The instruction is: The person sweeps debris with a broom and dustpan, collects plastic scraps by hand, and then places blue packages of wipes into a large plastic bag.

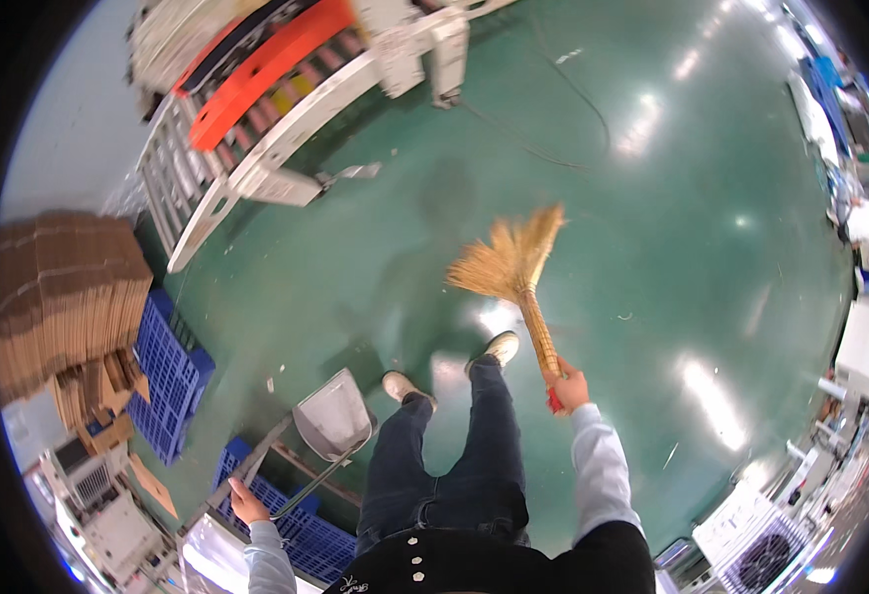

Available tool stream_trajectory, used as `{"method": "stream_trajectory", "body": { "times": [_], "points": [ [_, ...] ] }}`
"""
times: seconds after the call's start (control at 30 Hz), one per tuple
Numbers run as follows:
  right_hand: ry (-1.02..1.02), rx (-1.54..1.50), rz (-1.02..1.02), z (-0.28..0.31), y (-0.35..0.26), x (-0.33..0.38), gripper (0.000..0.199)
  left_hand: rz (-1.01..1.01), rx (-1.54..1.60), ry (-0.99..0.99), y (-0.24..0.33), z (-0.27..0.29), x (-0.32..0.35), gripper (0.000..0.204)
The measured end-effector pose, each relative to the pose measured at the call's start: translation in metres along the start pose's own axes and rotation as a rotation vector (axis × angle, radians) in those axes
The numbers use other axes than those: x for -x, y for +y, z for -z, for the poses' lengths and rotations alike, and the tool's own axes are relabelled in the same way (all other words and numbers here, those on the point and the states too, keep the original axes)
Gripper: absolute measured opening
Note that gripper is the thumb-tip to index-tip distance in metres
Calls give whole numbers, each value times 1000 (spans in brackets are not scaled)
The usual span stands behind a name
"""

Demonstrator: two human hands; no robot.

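Seemingly midway, the right hand (569, 386) clamped the straw broom (515, 262) toward twelve o'clock, the left hand (246, 507) clasped the empty dustpan (333, 416), specks dotting the green floor (652, 247).

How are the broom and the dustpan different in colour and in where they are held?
The broom has straw-yellow bristles spread over the green floor; the dustpan is grey metal. The right hand grips the broom ahead of the feet; the left hand holds the dustpan's long handle, low by the blue pallets. Each is held in one hand.
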State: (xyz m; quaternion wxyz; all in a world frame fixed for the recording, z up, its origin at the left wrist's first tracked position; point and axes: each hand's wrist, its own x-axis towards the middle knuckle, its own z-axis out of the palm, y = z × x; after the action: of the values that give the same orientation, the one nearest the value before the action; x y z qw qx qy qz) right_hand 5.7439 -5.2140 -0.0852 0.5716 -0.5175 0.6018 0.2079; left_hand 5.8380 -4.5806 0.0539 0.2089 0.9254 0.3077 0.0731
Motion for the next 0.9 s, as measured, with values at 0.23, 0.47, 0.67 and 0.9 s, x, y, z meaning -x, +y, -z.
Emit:
{"method": "stream_trajectory", "body": {
  "times": [0.23, 0.47, 0.67, 0.9],
  "points": [
    [-200, 285, 435, 46, 26, 52, 55, 55, -81, -33, 94, -35, 4, 65],
    [-54, 505, 193, 224, 110, -52, 44, -167, 73, -35, 234, -65, 21, 70],
    [452, 679, 77, 364, 87, -31, 47, -352, -13, -287, 380, -149, 65, 67],
    [346, 159, -273, 295, 208, 100, 79, -653, -71, -294, 475, -232, 83, 69]
  ]
}}
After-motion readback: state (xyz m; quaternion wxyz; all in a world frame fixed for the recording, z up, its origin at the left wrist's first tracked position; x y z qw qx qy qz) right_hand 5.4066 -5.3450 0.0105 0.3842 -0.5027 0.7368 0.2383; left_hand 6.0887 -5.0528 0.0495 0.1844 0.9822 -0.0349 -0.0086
